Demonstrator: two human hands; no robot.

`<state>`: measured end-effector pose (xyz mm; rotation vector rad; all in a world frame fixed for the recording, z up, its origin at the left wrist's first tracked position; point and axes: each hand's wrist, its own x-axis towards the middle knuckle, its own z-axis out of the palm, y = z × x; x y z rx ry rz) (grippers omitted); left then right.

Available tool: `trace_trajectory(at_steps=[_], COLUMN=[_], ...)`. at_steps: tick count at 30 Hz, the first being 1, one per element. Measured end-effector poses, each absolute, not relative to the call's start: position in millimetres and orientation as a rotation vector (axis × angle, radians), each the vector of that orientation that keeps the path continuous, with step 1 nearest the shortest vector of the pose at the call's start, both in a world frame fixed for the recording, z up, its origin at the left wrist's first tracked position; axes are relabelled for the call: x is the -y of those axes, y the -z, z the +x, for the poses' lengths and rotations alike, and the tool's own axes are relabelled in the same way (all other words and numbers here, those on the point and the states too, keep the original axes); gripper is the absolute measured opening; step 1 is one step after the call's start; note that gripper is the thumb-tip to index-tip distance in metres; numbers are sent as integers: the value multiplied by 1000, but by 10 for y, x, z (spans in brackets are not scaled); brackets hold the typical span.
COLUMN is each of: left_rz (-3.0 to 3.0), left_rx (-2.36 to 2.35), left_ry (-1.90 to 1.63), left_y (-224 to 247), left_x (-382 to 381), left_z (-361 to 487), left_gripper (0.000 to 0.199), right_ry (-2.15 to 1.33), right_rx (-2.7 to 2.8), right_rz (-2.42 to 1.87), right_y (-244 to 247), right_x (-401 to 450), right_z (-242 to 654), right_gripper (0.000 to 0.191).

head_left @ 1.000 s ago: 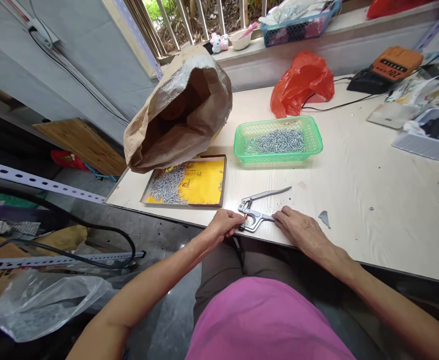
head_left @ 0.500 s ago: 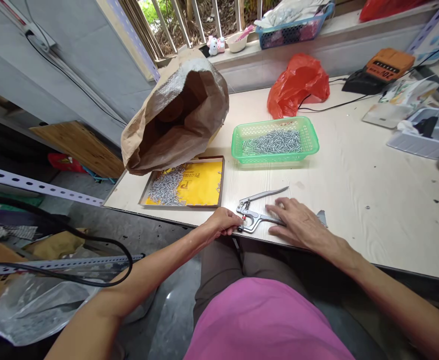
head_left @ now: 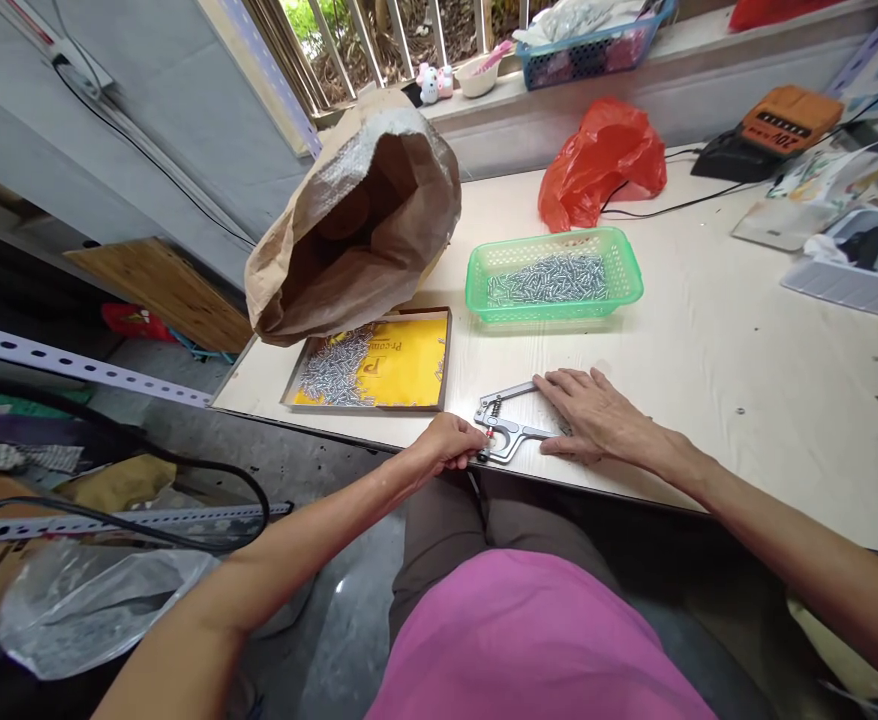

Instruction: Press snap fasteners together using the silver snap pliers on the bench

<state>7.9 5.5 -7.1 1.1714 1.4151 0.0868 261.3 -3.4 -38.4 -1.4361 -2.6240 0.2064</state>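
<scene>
A pair of silver snap-fastener pliers (head_left: 512,440) lies near the table's front edge, its jaws to the left and its two handles spread apart. My left hand (head_left: 452,442) is closed in a pinch right at the jaws, by a small red part; whatever is between the fingertips is hidden. Across the handles rests my right hand (head_left: 596,410), fingers stretched out and not squeezing. The palm and fingers cover the handle ends. Beyond my left hand, many small silver metal pieces (head_left: 334,370) are heaped in a shallow tray (head_left: 409,365) with a yellow bottom.
A green plastic basket (head_left: 555,312) of similar metal pieces stands behind the pliers. An open brown paper sack (head_left: 356,230) leans over the tray's back edge. Further back are a red plastic bag (head_left: 600,160), a battery on a charger (head_left: 776,130) and a grey bin (head_left: 844,280).
My right hand has moved up and slightly left, and now its fingers cover the end of the upper handle. The left hand stays pinched at the jaws.
</scene>
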Motion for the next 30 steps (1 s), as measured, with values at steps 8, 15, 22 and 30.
trace_trajectory(at_steps=[8,15,22,30], left_rz=[1302,2448,2630,2713], left_rx=[-1522,-1353,-1009,-1019], left_ry=[12,-164,-35,63], left_y=[-32,-58,84,19], left_x=[9,99,-240,-313], left_z=[104,382,591,669], left_gripper=[37,33,65,36], right_ry=[-269,-280,-281,-205], right_rx=[2585,2544,2599,2648], right_rz=[-1501,-1523,-1531,-1587], right_y=[300,286,289,54], right_x=[94,148,88,47], right_z=[2547,2506,2573,2545], right_gripper=[71,71,84,28])
